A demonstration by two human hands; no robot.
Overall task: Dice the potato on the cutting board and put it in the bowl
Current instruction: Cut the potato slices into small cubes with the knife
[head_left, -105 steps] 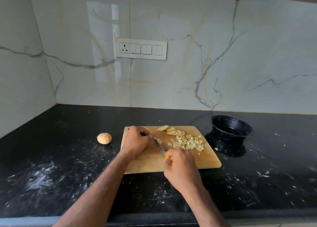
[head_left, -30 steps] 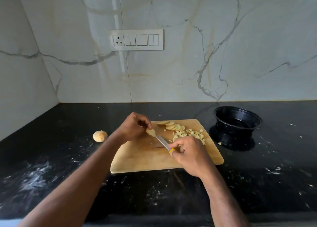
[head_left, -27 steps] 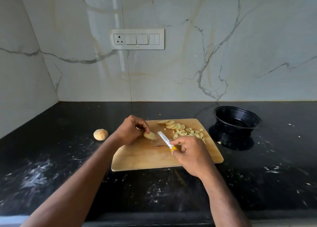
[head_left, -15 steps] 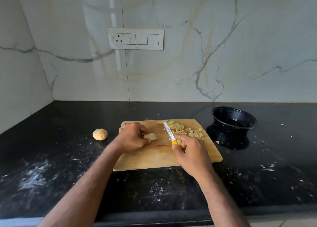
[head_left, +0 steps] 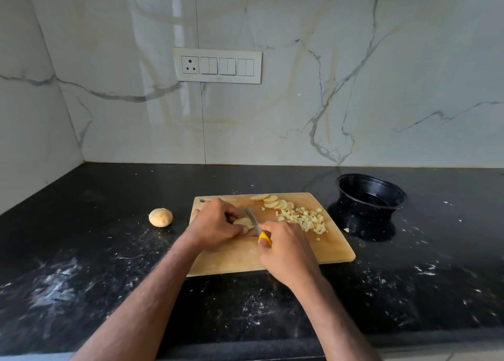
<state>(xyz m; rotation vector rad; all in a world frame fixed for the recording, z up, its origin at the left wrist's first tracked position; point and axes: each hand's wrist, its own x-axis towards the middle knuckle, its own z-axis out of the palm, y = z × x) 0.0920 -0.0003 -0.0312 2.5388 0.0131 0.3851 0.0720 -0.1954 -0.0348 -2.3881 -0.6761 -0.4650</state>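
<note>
Head view over a black speckled counter (head_left: 81, 265): my left hand (head_left: 215, 224) curls down over a potato slice (head_left: 243, 222) near the middle of the wooden cutting board (head_left: 327, 248), fingertips pinning it flat, while my right hand (head_left: 286, 248) grips the yellow handle of a small knife (head_left: 257, 228) — its blade angled up and away from me, lying against the slice's right side. Behind the blade, toward the board's far edge, a row of round slices (head_left: 274, 203) overlaps like fallen tiles; just right of them sits a loose heap of diced pieces (head_left: 302, 218). Off the board's right side stands the black bowl (head_left: 371, 197), and a stray cube lies by its base. A whole potato (head_left: 160, 217) rests on the counter left of the board — apart from it. A switch plate (head_left: 217, 65) hangs on the marble wall behind.
</note>
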